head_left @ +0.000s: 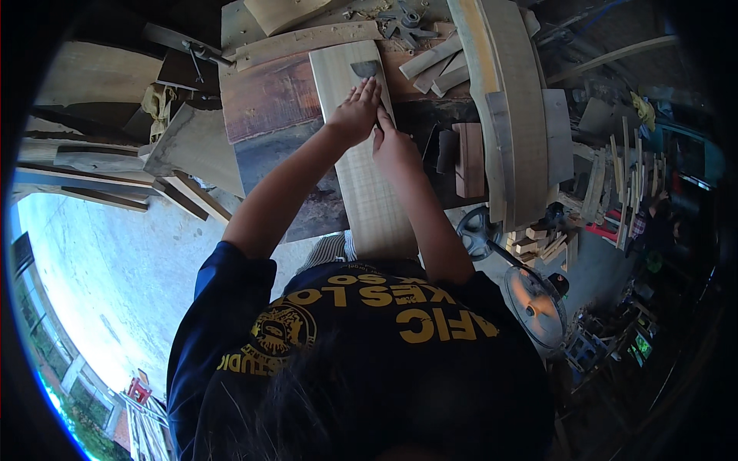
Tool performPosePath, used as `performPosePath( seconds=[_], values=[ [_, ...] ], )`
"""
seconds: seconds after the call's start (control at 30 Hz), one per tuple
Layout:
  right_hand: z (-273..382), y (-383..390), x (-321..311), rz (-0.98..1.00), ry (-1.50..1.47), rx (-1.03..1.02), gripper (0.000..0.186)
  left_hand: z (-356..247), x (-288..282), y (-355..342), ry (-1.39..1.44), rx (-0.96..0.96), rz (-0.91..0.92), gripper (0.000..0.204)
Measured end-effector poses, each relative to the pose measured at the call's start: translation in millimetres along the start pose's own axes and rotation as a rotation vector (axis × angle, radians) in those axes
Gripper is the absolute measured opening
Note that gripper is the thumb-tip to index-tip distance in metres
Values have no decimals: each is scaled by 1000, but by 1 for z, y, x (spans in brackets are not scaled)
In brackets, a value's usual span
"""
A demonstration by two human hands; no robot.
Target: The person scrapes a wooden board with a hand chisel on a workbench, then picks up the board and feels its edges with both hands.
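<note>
A pale, long wooden board (pixel 369 200) lies lengthwise across the dark workbench (pixel 280 184). Near its far end is a scraper with a wide, dull metal blade (pixel 364 67). My left hand (pixel 354 115) lies over the tool just behind the blade, fingers stretched forward and pressing on it. Behind and to the right of it, my right hand (pixel 392 146) is closed round the scraper's handle, which is mostly hidden by my fingers. Beside the board on the right stand a reddish wood block (pixel 468 159) and small dark pieces (pixel 444 150).
Offcuts (pixel 430 58), shavings and metal clamps (pixel 403 29) lie at the back; long planks (pixel 519 115) flank the right. Stacked boards (pixel 92 154) fill the left. Below right are a pedestal fan (pixel 530 303) and wood pieces (pixel 538 242). Another person (pixel 653 223) is at the far right.
</note>
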State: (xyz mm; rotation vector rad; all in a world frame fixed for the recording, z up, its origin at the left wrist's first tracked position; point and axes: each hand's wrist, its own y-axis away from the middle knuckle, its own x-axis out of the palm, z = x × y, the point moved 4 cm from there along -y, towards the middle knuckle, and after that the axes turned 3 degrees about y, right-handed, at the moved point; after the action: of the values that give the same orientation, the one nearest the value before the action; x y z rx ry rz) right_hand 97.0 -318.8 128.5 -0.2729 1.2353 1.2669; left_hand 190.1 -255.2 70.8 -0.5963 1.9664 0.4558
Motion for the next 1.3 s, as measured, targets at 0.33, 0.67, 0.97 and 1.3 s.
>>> performPosePath(
  seconds=[0.33,0.67,0.97,1.3],
  values=[
    [-70,190,15,237,-434,-60,57,-126,49,151,167,66,108,61],
    [-46,119,27,-61,-227,-34,53,-83,54,84,-14,21,-115,59],
    [16,-19,-30,-12,-87,36,49,7,-6,-40,-39,-93,14,56],
    [-28,105,7,79,-149,26,53,-69,41,70,-90,-42,13,59]
  ],
)
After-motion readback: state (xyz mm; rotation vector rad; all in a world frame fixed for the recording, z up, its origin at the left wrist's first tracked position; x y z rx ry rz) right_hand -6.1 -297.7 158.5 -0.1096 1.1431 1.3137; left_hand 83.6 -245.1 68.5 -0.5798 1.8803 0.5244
